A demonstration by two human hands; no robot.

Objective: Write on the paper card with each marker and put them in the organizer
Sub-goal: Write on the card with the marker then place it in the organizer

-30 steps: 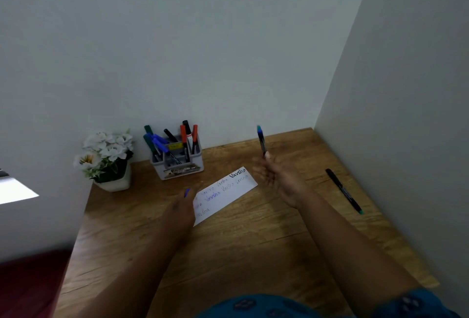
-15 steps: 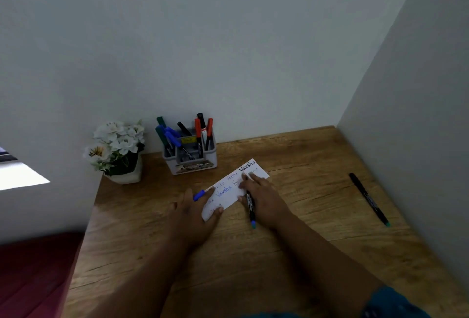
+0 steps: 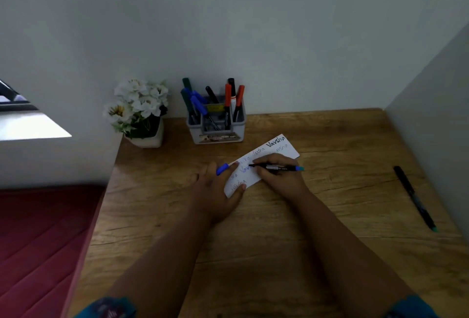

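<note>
Right hand [image 3: 276,178] grips a marker [image 3: 276,166], tip on the card [image 3: 256,165] — left hand [image 3: 218,190] pins the card flat, seemingly holding a blue cap [image 3: 222,169].

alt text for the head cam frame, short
A person's right hand writes with a black marker on a white paper card that the left hand, holding a blue cap, pins to a wooden desk. Behind stand a marker-filled organizer and white flowers; another marker lies to the right.
</note>
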